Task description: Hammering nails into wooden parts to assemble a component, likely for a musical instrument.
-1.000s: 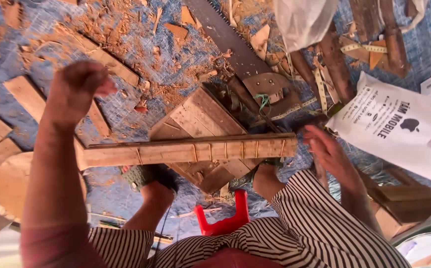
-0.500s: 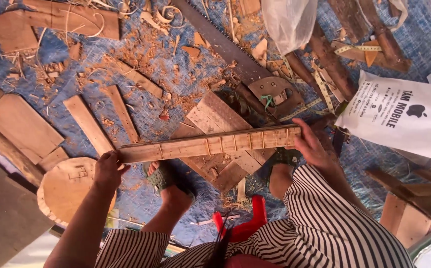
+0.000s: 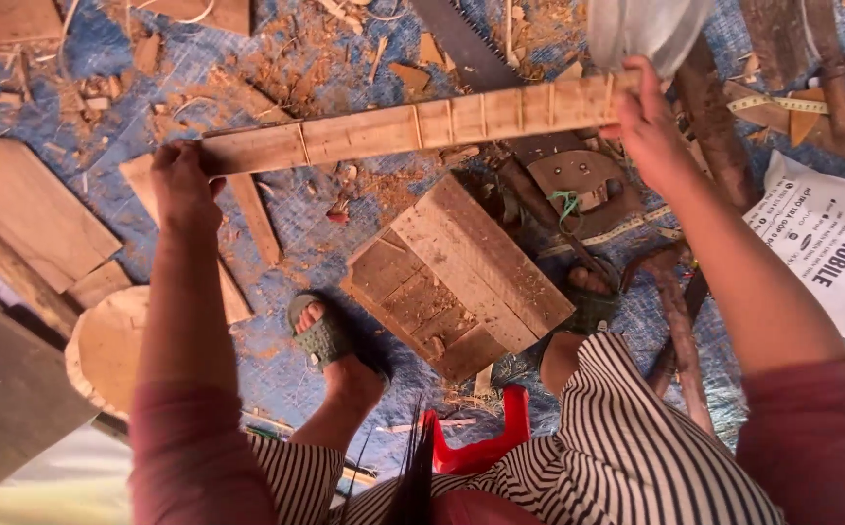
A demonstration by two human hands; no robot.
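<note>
I see the left hand [image 3: 181,185] and right hand [image 3: 648,124] closed on the ends of a notched wooden strip [image 3: 413,126], upper frame; marked cuts done, strip uncut

Below you lies a blue tarp [image 3: 102,58] littered with wood chips [image 3: 277,58] and offcuts, a red plastic stool [image 3: 486,447] nearest you, all in warm daylight.
</note>
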